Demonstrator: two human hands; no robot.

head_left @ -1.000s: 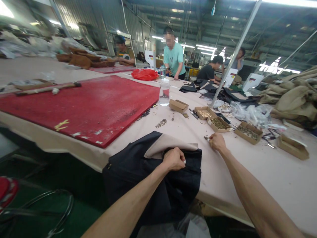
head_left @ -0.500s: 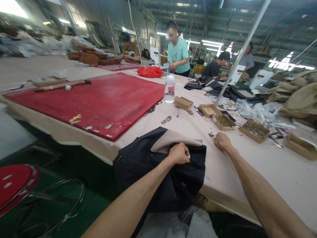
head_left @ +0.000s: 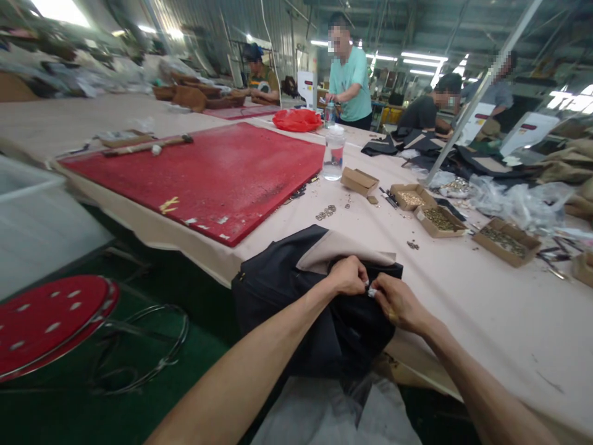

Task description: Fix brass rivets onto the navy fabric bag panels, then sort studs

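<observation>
A black cloth item with a beige lining (head_left: 273, 296) hangs over the table's near edge and down across my lap; its exact kind does not show. My left hand (head_left: 348, 276) is closed on its upper edge, just under the folded-back beige flap. Close beside it, my right hand (head_left: 397, 303) pinches at the same edge with thumb and finger. Small white bits show at the fingertips of both hands. Whatever lies between the right fingertips is too small to make out. A little pile of small metal fittings (head_left: 412, 245) lies on the table beyond the right hand.
A red board (head_left: 208, 179) covers the table's left part, with a mallet (head_left: 148, 145) on it. Cardboard boxes of metal parts (head_left: 440, 222) and a water-filled plastic container (head_left: 333, 157) stand farther back. A red stool (head_left: 55, 321) is at left. Several people work beyond.
My right hand has come from the small metal fittings on the table to the black cloth, beside my left hand. The left hand keeps its hold. The camera view has shifted left.
</observation>
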